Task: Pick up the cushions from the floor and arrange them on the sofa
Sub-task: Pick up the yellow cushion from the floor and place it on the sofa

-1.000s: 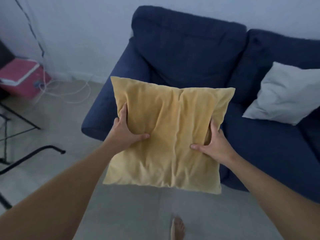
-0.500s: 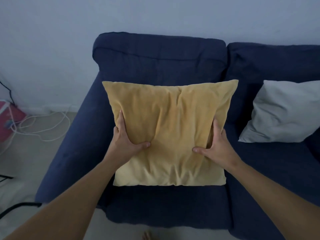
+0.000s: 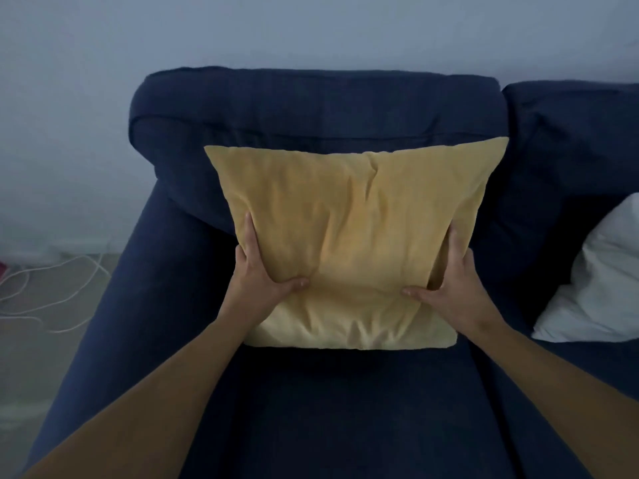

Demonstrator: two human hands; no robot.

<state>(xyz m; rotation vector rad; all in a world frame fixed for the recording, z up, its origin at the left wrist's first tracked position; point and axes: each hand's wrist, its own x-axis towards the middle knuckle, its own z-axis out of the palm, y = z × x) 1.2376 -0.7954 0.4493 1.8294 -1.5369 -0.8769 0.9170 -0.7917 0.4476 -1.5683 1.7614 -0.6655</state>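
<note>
A square yellow cushion (image 3: 356,229) stands tilted over the left seat of the dark blue sofa (image 3: 311,108), its top leaning toward the backrest. My left hand (image 3: 257,274) grips its left edge with the thumb pressed on the front. My right hand (image 3: 449,288) grips the right edge the same way. The cushion's lower edge lies at the seat surface; I cannot tell whether it rests fully on it. A white cushion (image 3: 601,281) leans on the sofa's right seat, partly cut off by the frame edge.
The sofa's left armrest (image 3: 131,323) runs along the left side. White cables (image 3: 45,292) lie on the floor left of the sofa, by the pale wall (image 3: 311,29).
Both hands have carried the yellow cushion forward from above the floor to over the left seat, close against the backrest. The view has shifted nearer to the sofa.
</note>
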